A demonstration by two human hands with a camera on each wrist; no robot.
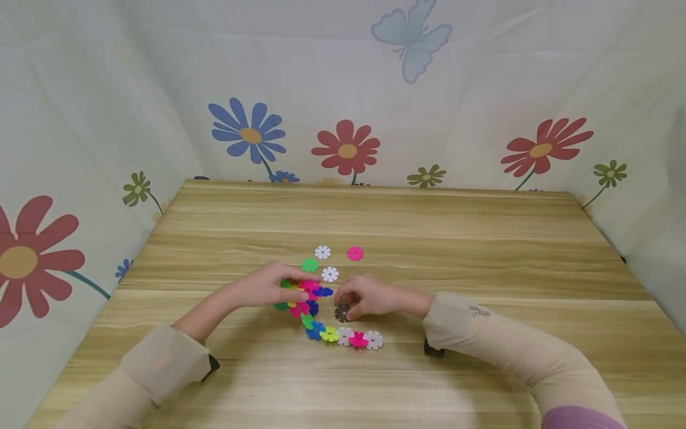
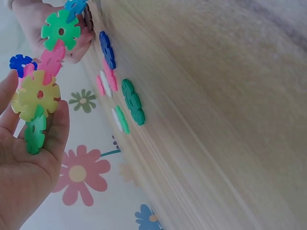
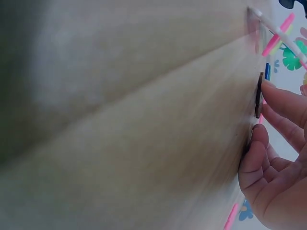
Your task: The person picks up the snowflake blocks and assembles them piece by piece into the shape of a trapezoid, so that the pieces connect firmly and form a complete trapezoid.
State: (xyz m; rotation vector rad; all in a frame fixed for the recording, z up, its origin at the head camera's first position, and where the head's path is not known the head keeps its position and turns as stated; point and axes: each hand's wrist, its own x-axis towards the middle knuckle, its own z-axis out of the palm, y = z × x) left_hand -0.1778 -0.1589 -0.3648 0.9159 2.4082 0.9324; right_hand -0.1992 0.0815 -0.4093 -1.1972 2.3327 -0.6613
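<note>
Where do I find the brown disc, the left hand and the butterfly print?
Brown disc (image 1: 341,313), head view: middle of its face.
Left hand (image 1: 268,286), head view: back of the hand.
Butterfly print (image 1: 411,42), head view: where its wings meet.

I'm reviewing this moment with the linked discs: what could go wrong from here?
The right hand holds the brown disc only by its fingertips, so it might slip and drop. The left hand grips one part of the disc chain while the tail curves away outside that grip, so a tug or twist could pull a joint apart. The nearer loose white disc lies close to both hands' fingers and might get nudged.
</note>
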